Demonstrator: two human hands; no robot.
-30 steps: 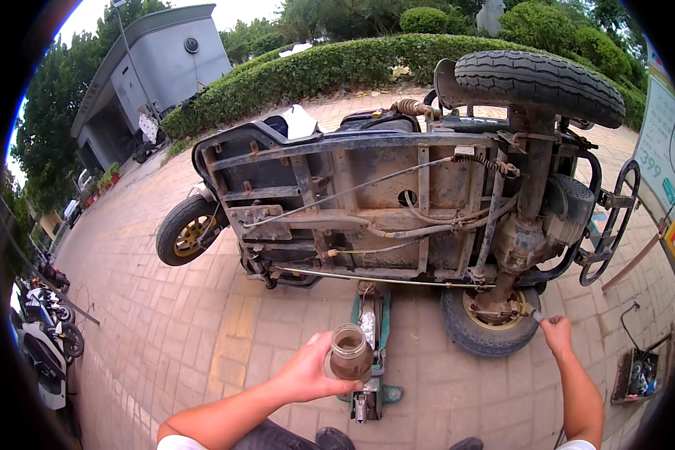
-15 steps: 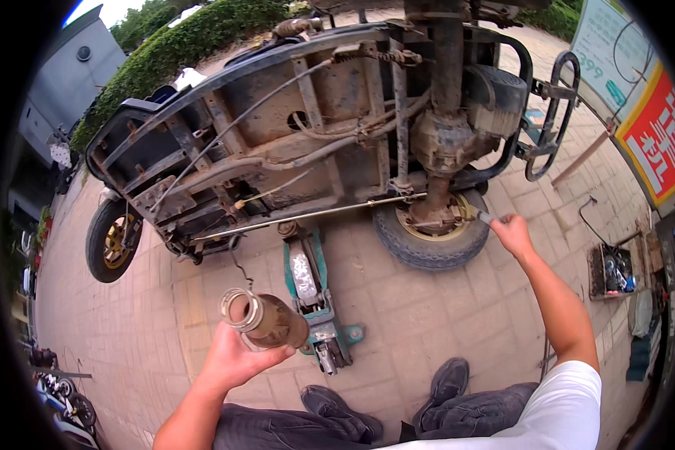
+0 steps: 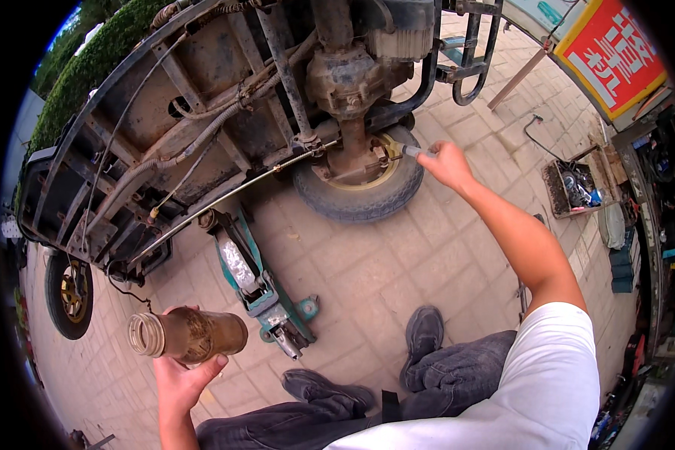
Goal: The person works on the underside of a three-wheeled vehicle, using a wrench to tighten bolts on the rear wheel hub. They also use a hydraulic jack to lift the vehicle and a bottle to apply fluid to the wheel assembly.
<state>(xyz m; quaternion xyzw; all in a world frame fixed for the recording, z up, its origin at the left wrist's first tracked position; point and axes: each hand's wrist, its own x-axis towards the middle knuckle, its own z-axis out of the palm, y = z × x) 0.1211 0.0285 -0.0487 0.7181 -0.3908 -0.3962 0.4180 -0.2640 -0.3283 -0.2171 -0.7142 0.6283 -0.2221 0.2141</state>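
My left hand [image 3: 184,377] is wrapped round a brownish see-through jar [image 3: 211,334] with a threaded, uncovered mouth. The jar is tilted nearly onto its side, its mouth pointing left. My right hand [image 3: 448,165] is closed on a slim translucent tube that looks like a syringe [image 3: 412,151]. Its tip is at the hub of the black tyre [image 3: 364,199] with a yellowish rim; I cannot tell whether it touches. Above the hands lies the rusty underside of a tipped-up vehicle [image 3: 225,105], with an axle housing [image 3: 349,82] beside the wheel.
A green floor jack [image 3: 255,281] stands under the vehicle's lower edge, between my hands. A second wheel [image 3: 67,300] is at the far left. At the right are a box of tools [image 3: 574,187], a red sign [image 3: 615,56] and cluttered shelves [image 3: 664,150]. Paving covers the ground.
The whole view has turned, so the vehicle and jack appear farther left and higher. The jar has tipped further onto its side. My right hand stays by the wheel hub with the syringe-like tube.
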